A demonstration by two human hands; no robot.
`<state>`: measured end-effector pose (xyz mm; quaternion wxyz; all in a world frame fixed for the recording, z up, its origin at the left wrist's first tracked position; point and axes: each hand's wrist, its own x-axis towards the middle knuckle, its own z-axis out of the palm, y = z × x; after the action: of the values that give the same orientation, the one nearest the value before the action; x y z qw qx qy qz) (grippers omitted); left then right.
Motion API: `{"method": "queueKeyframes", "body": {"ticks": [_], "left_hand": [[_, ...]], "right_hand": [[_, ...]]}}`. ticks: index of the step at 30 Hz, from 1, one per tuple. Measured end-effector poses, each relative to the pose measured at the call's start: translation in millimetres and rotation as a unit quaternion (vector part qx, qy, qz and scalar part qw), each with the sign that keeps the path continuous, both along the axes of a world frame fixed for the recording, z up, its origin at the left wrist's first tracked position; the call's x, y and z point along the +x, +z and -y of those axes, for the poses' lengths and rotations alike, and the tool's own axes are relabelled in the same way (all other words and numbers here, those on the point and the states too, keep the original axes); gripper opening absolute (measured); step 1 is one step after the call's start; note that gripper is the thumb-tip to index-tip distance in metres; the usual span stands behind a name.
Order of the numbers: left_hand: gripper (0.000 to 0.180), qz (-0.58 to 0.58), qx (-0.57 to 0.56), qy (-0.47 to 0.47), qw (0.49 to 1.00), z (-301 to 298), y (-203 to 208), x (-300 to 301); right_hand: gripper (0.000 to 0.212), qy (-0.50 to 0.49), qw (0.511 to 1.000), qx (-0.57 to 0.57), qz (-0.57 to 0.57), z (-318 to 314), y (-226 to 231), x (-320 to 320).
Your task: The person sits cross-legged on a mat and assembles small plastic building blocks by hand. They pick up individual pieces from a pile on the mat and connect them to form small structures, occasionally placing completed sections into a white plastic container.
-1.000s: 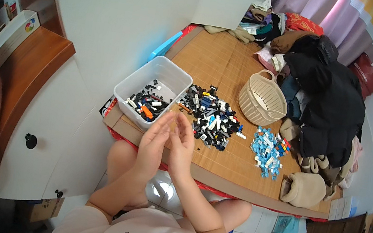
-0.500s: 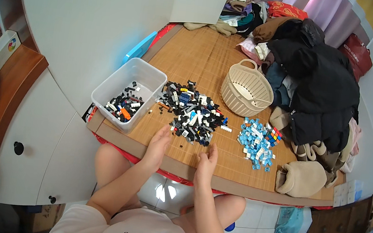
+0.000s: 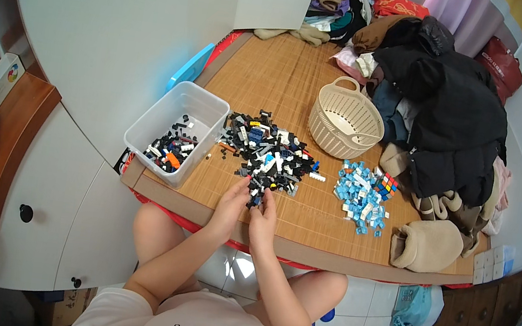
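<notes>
My left hand (image 3: 230, 211) and my right hand (image 3: 263, 225) are close together at the near edge of a mixed pile of building bricks (image 3: 269, 154), mostly black, grey and white. Their fingers curl in from both sides around a small clump of bricks (image 3: 253, 197), pressing it between them. Palms and some fingertips are hidden. To the left stands a clear plastic bin (image 3: 203, 148) with some loose bricks (image 3: 172, 150) at its bottom. A heap of light blue and white bricks (image 3: 361, 197) lies to the right, beside a colourful puzzle cube (image 3: 387, 186).
A beige woven-look plastic basket (image 3: 346, 125) stands behind the piles on the bamboo mat (image 3: 267, 70). Dark jackets (image 3: 461, 118) and other clothes are heaped at the right. A blue lid (image 3: 190, 70) leans behind the bin. The bed's padded edge (image 3: 309, 250) runs in front of me.
My hands have come closer together, the right one moving left, and now enclose a clump of bricks at the pile's near edge. The view has shifted slightly.
</notes>
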<state>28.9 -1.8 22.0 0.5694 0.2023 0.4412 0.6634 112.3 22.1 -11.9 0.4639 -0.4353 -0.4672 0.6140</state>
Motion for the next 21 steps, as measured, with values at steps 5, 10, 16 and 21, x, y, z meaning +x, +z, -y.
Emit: {"method": "queueKeyframes", "body": {"ticks": [5, 10, 16, 21], "left_hand": [[0.048, 0.009, 0.034, 0.008, 0.999, 8.6, -19.8, -3.9], [0.048, -0.020, 0.020, 0.014, 1.000, 27.6, -8.3, -8.2], [0.051, 0.049, -0.033, 0.003, 0.998, 47.4, 1.3, 3.8], [0.052, 0.092, -0.023, -0.029, 0.995, 44.9, -1.9, 10.9]], "right_hand": [[0.054, 0.000, 1.000, 0.003, -0.007, 10.4, 10.7, 9.4], [0.055, 0.003, 1.000, -0.015, -0.014, 24.9, 16.4, 24.9], [0.056, 0.012, 0.999, -0.034, -0.015, 33.5, 15.6, 21.9], [0.057, 0.046, 0.998, -0.016, 0.040, 28.0, 10.1, 14.9]]}}
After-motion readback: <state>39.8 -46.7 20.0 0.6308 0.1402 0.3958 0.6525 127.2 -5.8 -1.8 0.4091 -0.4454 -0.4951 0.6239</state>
